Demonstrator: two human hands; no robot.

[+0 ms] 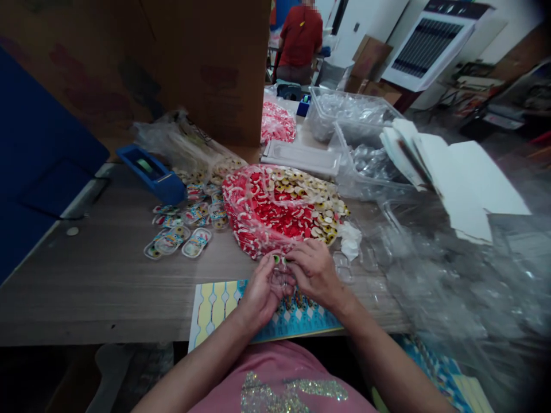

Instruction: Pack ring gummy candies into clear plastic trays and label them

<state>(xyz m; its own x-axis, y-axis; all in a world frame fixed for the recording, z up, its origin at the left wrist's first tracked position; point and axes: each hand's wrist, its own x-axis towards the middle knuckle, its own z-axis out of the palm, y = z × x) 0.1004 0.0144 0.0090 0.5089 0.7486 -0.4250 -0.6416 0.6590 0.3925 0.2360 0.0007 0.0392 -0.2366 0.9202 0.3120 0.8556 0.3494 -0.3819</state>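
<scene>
My left hand (260,292) is closed around a small clear plastic container (279,279) in front of my body. At its upper end are two small eye-shaped pieces (276,260), green and white. My right hand (316,271) is bent over the container, fingertips pinched at the right-hand eye piece; how firmly is unclear. Just beyond both hands sits a large open plastic bag (245,215) of red-and-white pieces and yellowish eye-shaped pieces (329,209). Under my hands lies a sticker sheet (215,307), yellow and blue, with part of its backing bare.
Several filled, labelled packs (197,243) lie left of the bag, near a blue tape dispenser (152,175). A cardboard box (206,69) stands behind. Clear bins (370,183), white cards (465,178) and loose plastic containers (456,281) occupy the right. A person (301,37) sits further back.
</scene>
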